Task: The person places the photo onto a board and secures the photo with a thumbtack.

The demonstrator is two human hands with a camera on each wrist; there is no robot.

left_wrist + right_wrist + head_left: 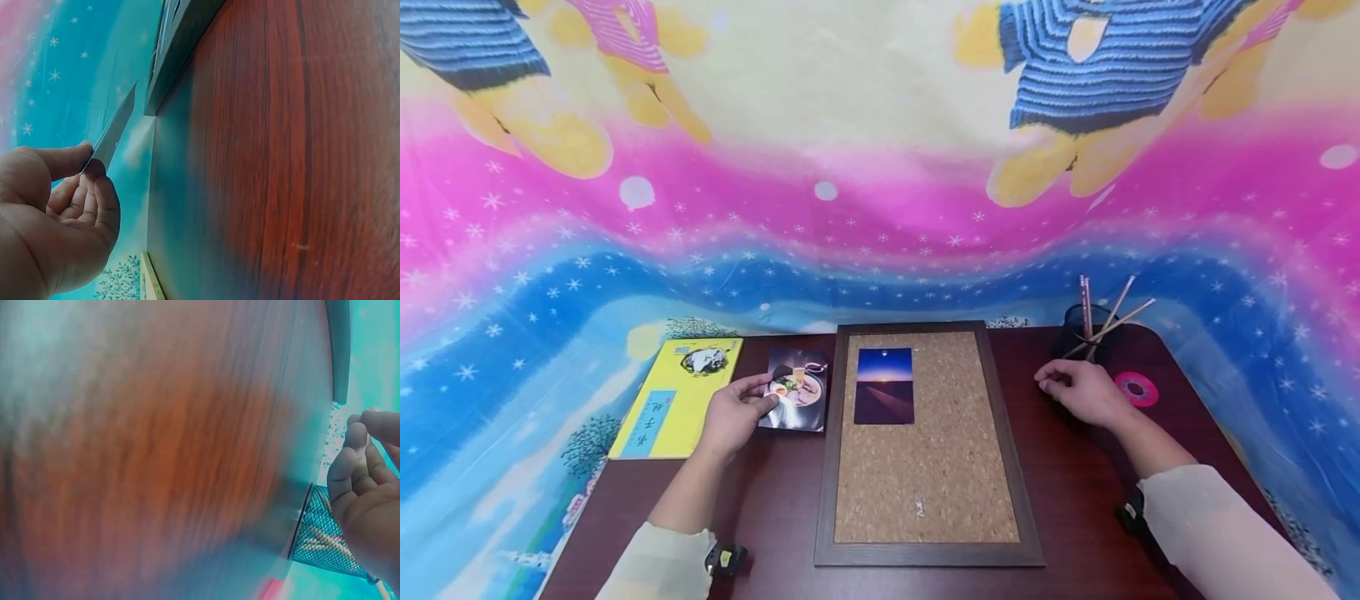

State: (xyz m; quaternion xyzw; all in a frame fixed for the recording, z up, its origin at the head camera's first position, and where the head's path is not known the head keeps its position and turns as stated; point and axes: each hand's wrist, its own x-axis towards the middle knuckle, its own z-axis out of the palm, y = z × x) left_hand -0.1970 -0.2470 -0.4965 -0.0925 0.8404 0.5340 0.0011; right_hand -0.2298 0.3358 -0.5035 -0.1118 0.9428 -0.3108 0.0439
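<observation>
One food photo (799, 392), long axis near-to-far, sits pinched in my left hand (737, 418), just left of the corkboard (928, 475); my right hand (1086, 392), fingertips together, nothing visible between, rests right of it.

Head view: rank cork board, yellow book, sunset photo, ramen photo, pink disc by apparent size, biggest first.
1. cork board
2. yellow book
3. sunset photo and ramen photo: look alike, left hand partly covers the latter, so unranked
4. pink disc
</observation>
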